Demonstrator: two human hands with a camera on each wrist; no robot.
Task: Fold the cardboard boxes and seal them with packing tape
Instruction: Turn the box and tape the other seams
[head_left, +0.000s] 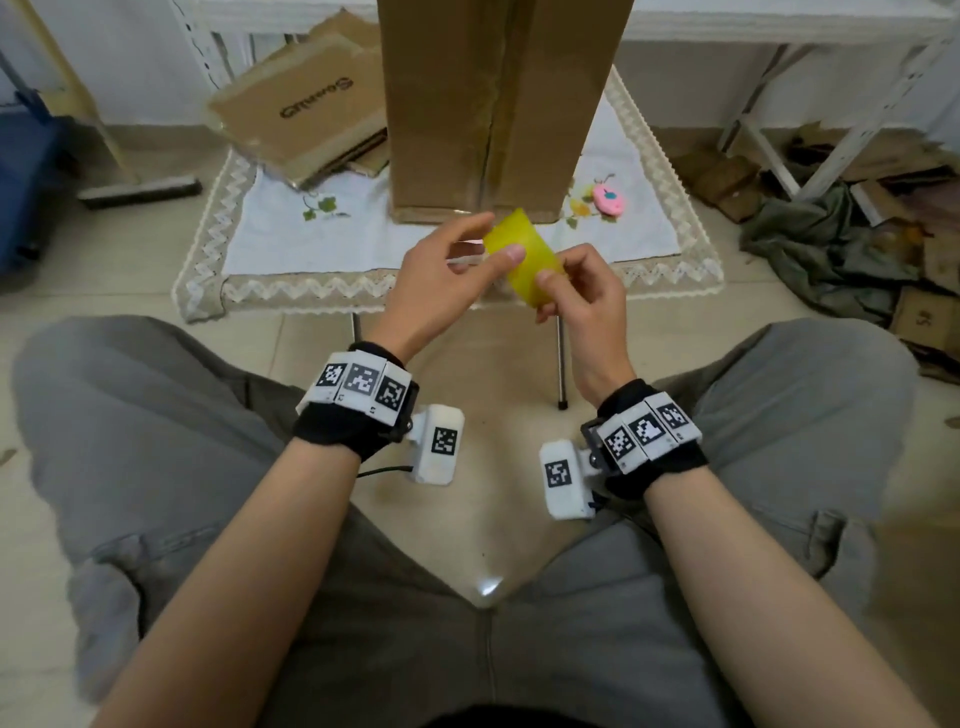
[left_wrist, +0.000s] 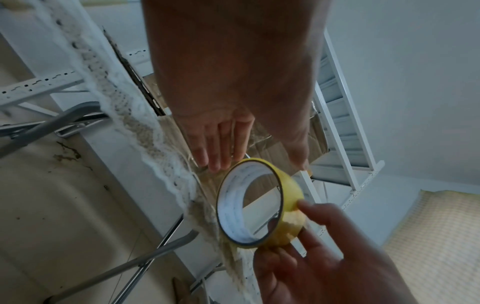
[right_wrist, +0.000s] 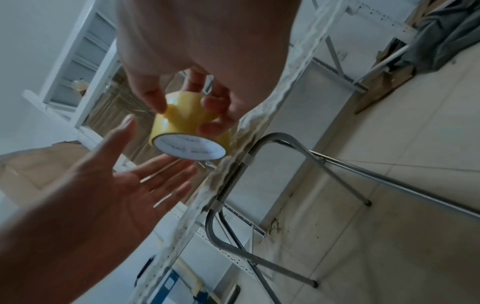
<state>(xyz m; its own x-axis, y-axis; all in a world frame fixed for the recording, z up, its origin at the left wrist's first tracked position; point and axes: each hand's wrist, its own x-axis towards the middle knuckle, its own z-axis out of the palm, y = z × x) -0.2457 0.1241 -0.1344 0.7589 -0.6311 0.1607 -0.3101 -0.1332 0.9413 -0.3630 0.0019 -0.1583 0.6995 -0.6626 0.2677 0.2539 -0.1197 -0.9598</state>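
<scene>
Right hand (head_left: 582, 291) is grasping the yellow tape roll (head_left: 522, 254) by curled fingers. Left hand (head_left: 441, 275), fingers relaxed, is touching it with thumb. Tall cardboard box (head_left: 498, 104) is standing on the tabletop (head_left: 270, 244) behind

The scene is viewed downward from the head. Each palm is seen close from its wrist, apparently angled upward. The tape roll (head_left: 522, 260) is shared by all views.
</scene>
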